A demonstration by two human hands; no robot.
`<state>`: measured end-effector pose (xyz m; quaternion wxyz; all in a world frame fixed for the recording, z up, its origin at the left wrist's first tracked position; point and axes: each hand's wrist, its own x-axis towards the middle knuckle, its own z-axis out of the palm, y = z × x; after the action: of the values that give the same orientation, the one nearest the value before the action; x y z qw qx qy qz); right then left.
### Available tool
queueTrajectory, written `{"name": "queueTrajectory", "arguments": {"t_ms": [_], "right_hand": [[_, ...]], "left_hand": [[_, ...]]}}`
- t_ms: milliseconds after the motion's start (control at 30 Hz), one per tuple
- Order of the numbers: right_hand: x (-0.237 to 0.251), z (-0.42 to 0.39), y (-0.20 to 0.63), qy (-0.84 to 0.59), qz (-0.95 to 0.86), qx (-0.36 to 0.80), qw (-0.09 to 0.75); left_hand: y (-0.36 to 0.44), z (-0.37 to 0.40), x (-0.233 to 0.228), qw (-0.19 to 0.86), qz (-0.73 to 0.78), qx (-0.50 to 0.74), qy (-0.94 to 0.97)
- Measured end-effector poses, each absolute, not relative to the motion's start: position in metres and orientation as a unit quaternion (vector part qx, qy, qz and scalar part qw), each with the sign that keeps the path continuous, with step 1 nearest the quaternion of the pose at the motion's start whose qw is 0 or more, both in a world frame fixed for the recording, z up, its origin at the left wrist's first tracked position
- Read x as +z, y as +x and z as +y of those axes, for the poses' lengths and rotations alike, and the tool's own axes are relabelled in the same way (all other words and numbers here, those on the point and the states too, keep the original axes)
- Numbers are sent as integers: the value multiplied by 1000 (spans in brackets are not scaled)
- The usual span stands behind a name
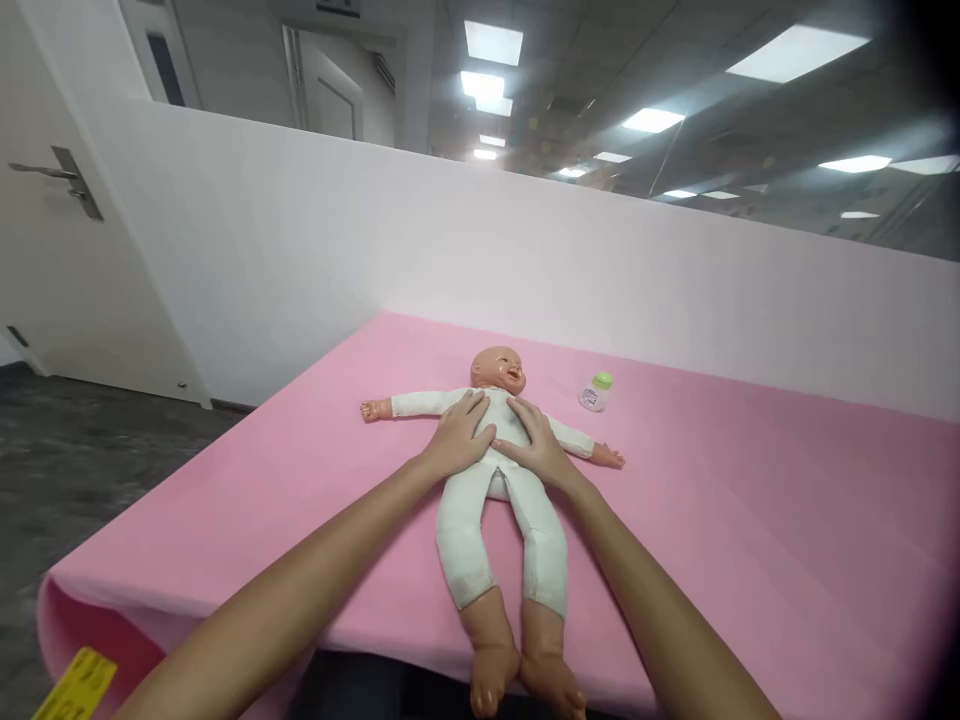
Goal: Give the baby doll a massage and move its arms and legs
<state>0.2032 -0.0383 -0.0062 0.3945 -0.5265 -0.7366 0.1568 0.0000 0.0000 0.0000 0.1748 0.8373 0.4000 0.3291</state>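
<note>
a baby doll in a white one-piece suit lies face up near the middle of the pink desk, head toward twelve o'clock, arms flung out to nine and three, bare feet hanging just past the near edge at six. the left hand rests flat on the doll's chest on its nine o'clock side, fingers spread and lightly curved, palm down, pressing rather than gripping. the right hand lies the same way on the three o'clock side, open and flat; the fingertips of the two hands nearly meet over the belly. neither hand has closed around anything.

the doll looks light, with a soft stuffed trunk and legs that will sag, while head, hands and feet seem hard, smooth plastic. a hold around the torso under the arms would likely be the surest. a small bottle with a green cap stands at about one o'clock from the doll's head, apart from it.
</note>
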Motion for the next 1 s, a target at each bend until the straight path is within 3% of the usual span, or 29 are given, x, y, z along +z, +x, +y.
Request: {"name": "queueTrajectory", "arguments": {"t_ms": [400,733,1000], "right_hand": [[2,-38,207,-545,-720,133,409],[-9,-34,210,-545,-728,175,378],[-7,-28,208,-533,-716,89,441]], "left_hand": [[-2,-6,12,178,382,378,824],[-2,-6,10,180,399,334,835],[0,-3,10,167,400,381,817]]}}
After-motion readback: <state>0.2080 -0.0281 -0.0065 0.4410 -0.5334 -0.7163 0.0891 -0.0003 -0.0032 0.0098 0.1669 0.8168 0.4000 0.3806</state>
